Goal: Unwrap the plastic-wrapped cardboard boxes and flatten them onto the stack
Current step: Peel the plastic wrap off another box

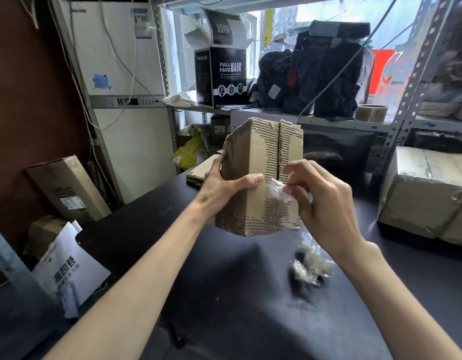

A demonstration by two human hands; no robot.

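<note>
A small brown cardboard box (253, 157) with torn, ribbed outer paper is held upright above the black table (224, 281). My left hand (222, 185) grips its left side, thumb across the front face. My right hand (326, 203) pinches a strip of clear plastic tape (276, 189) that is partly peeled from the box front. Crumpled clear plastic wrap (311, 266) lies on the table below my right wrist. A stack of flattened cardboard (198, 172) lies at the table's far edge behind the box.
Large plastic-wrapped cardboard boxes (430, 193) stand at the table's right. A metal shelf (341, 120) behind holds a black mask box (220, 76), dark bags and a tape roll (371, 112). Cartons (66, 190) and a white bag (68, 266) sit on the floor at left.
</note>
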